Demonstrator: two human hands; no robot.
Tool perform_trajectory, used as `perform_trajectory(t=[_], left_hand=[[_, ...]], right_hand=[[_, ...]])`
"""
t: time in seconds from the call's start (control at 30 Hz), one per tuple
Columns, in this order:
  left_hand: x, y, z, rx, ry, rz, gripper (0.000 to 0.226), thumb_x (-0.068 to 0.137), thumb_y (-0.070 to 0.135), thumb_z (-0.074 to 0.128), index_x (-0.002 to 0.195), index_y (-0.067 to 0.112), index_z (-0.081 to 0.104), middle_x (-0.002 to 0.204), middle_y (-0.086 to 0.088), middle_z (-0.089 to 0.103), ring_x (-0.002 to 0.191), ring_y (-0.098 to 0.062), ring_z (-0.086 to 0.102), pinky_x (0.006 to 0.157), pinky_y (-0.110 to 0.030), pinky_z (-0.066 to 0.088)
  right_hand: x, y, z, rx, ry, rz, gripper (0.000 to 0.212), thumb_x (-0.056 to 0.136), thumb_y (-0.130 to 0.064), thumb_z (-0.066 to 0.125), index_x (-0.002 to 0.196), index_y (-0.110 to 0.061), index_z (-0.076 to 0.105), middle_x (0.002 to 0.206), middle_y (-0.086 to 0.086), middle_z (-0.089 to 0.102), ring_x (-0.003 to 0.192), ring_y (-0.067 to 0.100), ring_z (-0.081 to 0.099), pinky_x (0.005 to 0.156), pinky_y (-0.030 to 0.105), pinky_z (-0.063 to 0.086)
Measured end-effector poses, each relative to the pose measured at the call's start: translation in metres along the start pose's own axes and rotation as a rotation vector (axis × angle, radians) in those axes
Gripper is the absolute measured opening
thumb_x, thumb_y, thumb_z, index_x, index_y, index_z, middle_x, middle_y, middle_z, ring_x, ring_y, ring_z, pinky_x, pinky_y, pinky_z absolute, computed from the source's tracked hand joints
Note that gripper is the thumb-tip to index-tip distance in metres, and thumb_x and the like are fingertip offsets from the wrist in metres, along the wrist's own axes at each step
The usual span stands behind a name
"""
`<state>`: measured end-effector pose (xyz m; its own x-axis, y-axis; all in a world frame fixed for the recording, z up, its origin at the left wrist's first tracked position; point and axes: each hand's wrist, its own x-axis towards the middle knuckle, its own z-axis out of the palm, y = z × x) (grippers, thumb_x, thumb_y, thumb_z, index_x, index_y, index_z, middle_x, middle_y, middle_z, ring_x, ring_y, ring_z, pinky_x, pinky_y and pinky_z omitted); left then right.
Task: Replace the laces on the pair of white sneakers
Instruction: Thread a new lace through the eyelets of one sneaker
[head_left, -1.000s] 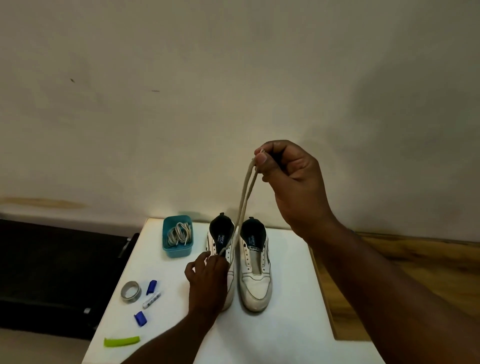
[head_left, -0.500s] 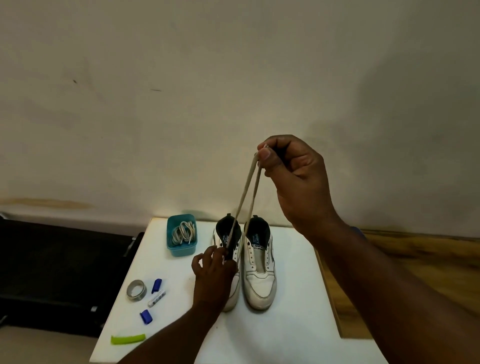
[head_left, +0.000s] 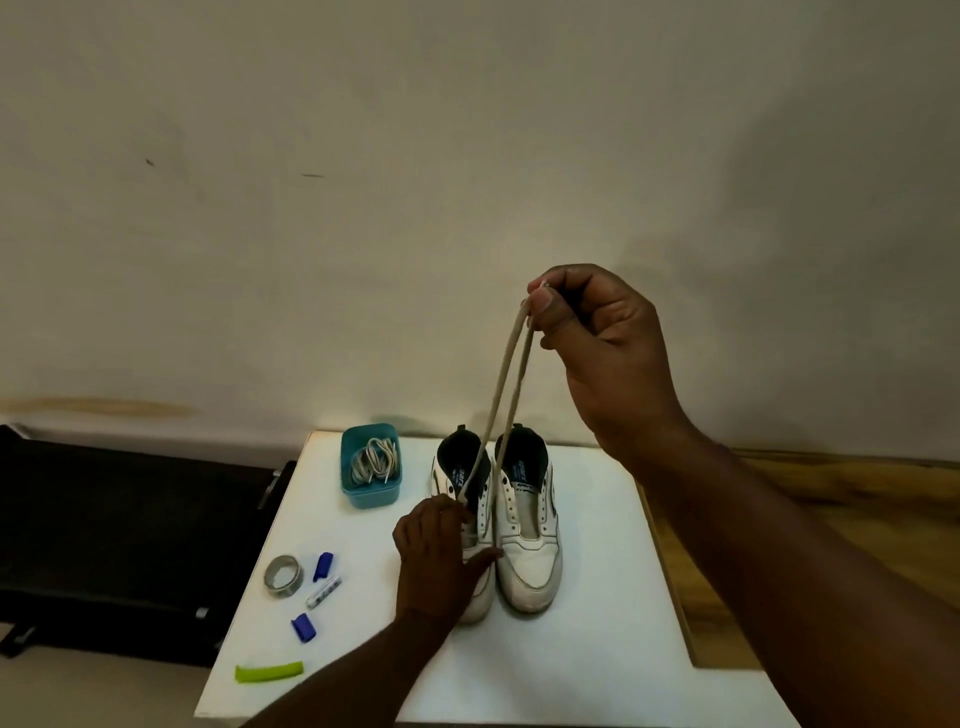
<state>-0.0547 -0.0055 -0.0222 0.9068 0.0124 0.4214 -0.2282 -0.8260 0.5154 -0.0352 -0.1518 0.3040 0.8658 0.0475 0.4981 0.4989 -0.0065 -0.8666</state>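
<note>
The white desk (head_left: 597, 649) carries everything in front of you. Your right hand (head_left: 602, 358) is raised above it, its grip pinched on both strands of a beige lace (head_left: 506, 395) that runs down to the left sneaker (head_left: 470, 519). Your left hand (head_left: 436, 561) rests on that sneaker, its grip around the shoe where the lace goes in. The right sneaker (head_left: 527, 540) stands touching it, unlaced. Left of the pair sits a teal tub (head_left: 370, 491) holding coiled laces (head_left: 375, 460). Nearer you lie a tape roll (head_left: 283, 576), a marker (head_left: 323, 592), two blue caps (head_left: 304, 627) and a green strip (head_left: 268, 672).
</note>
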Motion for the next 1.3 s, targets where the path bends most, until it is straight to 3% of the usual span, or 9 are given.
perform_trajectory(t=[0.13, 0.27, 0.43, 0.63, 0.83, 1.03, 1.13, 1.2, 1.3], left_hand=[[-0.001, -0.016, -0.002, -0.163, -0.137, -0.230, 0.098, 0.059, 0.060, 0.091, 0.137, 0.018, 0.048, 0.133, -0.003, 0.052, 0.119, -0.023, 0.050, 0.101, -0.040, 0.046], [0.004, -0.016, -0.002, -0.132, -0.268, -0.107, 0.073, 0.070, 0.060, 0.080, 0.135, 0.037, 0.055, 0.129, 0.009, 0.044, 0.117, -0.016, 0.048, 0.095, -0.031, 0.048], [0.005, -0.010, 0.002, -0.105, -0.254, -0.177, 0.068, 0.071, 0.058, 0.081, 0.132, 0.043, 0.056, 0.133, 0.009, 0.045, 0.117, -0.014, 0.045, 0.094, -0.033, 0.049], [0.020, -0.004, 0.001, -0.243, -0.249, -0.237, 0.027, 0.076, 0.047, 0.081, 0.100, 0.036, 0.078, 0.107, 0.009, 0.058, 0.104, -0.017, 0.056, 0.085, -0.035, 0.051], [0.037, -0.007, -0.004, -0.136, -0.429, -0.160, 0.030, 0.079, 0.049, 0.081, 0.103, 0.033, 0.077, 0.108, 0.010, 0.057, 0.104, -0.011, 0.051, 0.087, -0.029, 0.046], [0.032, -0.010, -0.002, -0.277, -0.348, -0.192, 0.015, 0.082, 0.042, 0.080, 0.087, 0.029, 0.073, 0.086, 0.013, 0.067, 0.086, -0.005, 0.062, 0.081, -0.036, 0.053], [0.033, 0.000, -0.007, -0.126, -0.242, -0.074, 0.028, 0.076, 0.034, 0.087, 0.094, 0.025, 0.069, 0.094, 0.008, 0.065, 0.089, -0.013, 0.059, 0.077, -0.033, 0.052], [0.034, 0.001, -0.008, 0.063, -0.192, 0.139, 0.036, 0.069, 0.036, 0.092, 0.098, 0.023, 0.074, 0.101, 0.005, 0.068, 0.097, -0.020, 0.061, 0.079, -0.034, 0.053], [0.037, -0.009, -0.003, 0.223, -0.274, 0.302, 0.026, 0.081, 0.044, 0.081, 0.103, 0.034, 0.074, 0.115, 0.010, 0.072, 0.127, -0.024, 0.057, 0.102, -0.045, 0.043]], right_hand=[[0.006, -0.004, 0.001, -0.026, -0.033, -0.033, 0.012, 0.101, -0.007, 0.062, 0.101, -0.018, 0.068, 0.094, 0.001, 0.070, 0.090, 0.012, 0.067, 0.079, 0.021, 0.052], [0.015, -0.013, 0.000, -0.014, -0.039, -0.075, 0.013, 0.100, -0.007, 0.062, 0.100, -0.018, 0.068, 0.095, 0.005, 0.070, 0.091, 0.016, 0.067, 0.080, 0.022, 0.052], [0.023, -0.024, -0.006, -0.044, -0.046, -0.124, 0.011, 0.100, -0.008, 0.063, 0.101, -0.018, 0.068, 0.094, 0.002, 0.071, 0.089, 0.017, 0.067, 0.077, 0.025, 0.053], [0.020, -0.026, -0.011, -0.043, -0.122, -0.065, 0.009, 0.100, -0.011, 0.061, 0.102, -0.017, 0.067, 0.090, 0.002, 0.070, 0.081, 0.018, 0.067, 0.070, 0.034, 0.055], [0.020, -0.025, -0.011, -0.035, -0.130, -0.074, 0.009, 0.099, -0.011, 0.062, 0.103, -0.017, 0.068, 0.092, 0.002, 0.071, 0.082, 0.018, 0.068, 0.071, 0.032, 0.053], [0.018, -0.024, -0.015, -0.047, -0.111, -0.077, 0.011, 0.099, -0.009, 0.062, 0.102, -0.018, 0.068, 0.091, 0.001, 0.071, 0.082, 0.017, 0.068, 0.071, 0.030, 0.053], [0.016, -0.024, -0.016, -0.052, -0.116, -0.070, 0.012, 0.100, -0.008, 0.062, 0.102, -0.018, 0.068, 0.090, 0.001, 0.071, 0.082, 0.017, 0.068, 0.071, 0.029, 0.054], [0.014, -0.023, -0.018, -0.055, -0.126, -0.063, 0.011, 0.099, -0.009, 0.062, 0.102, -0.017, 0.068, 0.090, 0.000, 0.071, 0.082, 0.018, 0.068, 0.071, 0.029, 0.054], [0.013, -0.020, -0.020, -0.067, -0.134, -0.050, 0.010, 0.100, -0.010, 0.061, 0.103, -0.017, 0.068, 0.092, 0.001, 0.071, 0.083, 0.017, 0.068, 0.072, 0.029, 0.055]])
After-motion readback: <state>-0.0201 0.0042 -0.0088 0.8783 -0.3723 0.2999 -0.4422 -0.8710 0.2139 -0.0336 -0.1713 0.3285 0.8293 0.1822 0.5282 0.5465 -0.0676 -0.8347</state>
